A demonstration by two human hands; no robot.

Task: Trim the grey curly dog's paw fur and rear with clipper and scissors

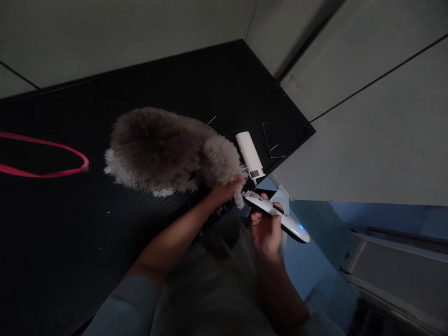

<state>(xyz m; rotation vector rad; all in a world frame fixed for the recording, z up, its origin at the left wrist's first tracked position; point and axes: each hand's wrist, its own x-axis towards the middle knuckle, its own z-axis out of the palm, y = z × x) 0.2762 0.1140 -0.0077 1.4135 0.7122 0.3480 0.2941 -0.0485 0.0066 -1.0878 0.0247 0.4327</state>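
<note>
A curly grey-brown dog point(157, 144) is on the black table point(56, 224), its head toward the left and its rear toward me on the right. My left hand point(227, 189) is closed around one of its legs near the table's edge; the paw point(239, 198) sticks out beyond my fingers. In my right hand point(268, 233) I grip a white hair clipper point(276, 214) with a lit blue light. The clipper's blade end is right beside the paw; whether it touches the fur I cannot tell.
A white cylindrical device point(250, 154) lies on the table behind the paw. To its right is a thin dark rectangular outline point(275, 140). A pink loop point(70, 149) hangs at the left. Pale wall panels point(140, 32) border the table's far side. Hair clippings point(215, 214) lie near the front edge.
</note>
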